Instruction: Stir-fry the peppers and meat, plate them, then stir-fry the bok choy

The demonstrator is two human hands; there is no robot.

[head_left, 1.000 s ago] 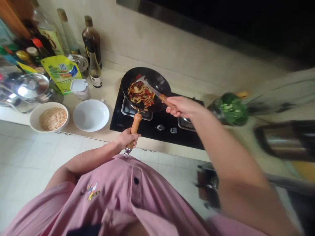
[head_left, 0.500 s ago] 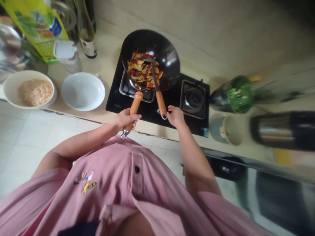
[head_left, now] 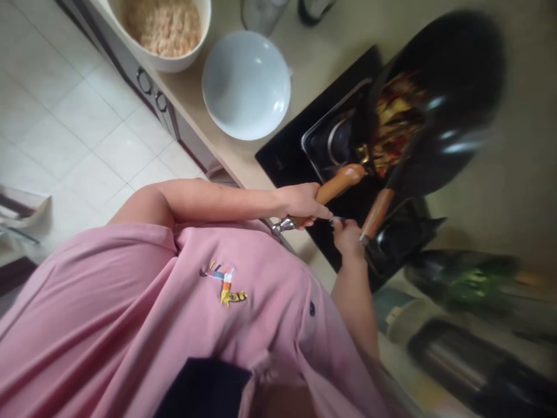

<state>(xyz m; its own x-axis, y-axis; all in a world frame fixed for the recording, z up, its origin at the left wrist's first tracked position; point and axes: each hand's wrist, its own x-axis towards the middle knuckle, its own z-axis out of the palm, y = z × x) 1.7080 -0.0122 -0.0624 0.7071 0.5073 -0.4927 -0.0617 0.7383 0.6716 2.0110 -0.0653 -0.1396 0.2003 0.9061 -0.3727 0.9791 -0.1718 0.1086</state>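
Observation:
My left hand (head_left: 302, 203) is wrapped around the wooden handle (head_left: 339, 184) of a black wok (head_left: 461, 98). Stir-fried food (head_left: 395, 119) with red and yellow pieces lies in the wok. A spatula (head_left: 378, 212) leans in it, its wooden handle sticking out over the rim towards me. Beside that handle, my right hand (head_left: 349, 237) has its fingers closed at a small shiny control knob (head_left: 336, 220) on the front of the black gas stove (head_left: 282, 157). The fingers partly cover the knob.
Left of the stove stand a white bowl (head_left: 255, 130) and a larger bowl (head_left: 202, 43) of pale, grainy food. To the right, blurred, are a container of chopped greens (head_left: 478, 287), a pale cup (head_left: 398, 316) and a dark cylindrical appliance (head_left: 461, 354).
The view has swung left and rotated. My right hand has gone from beside the spatula handle, fingers apart, to the stove knob. My left hand still grips the wok handle.

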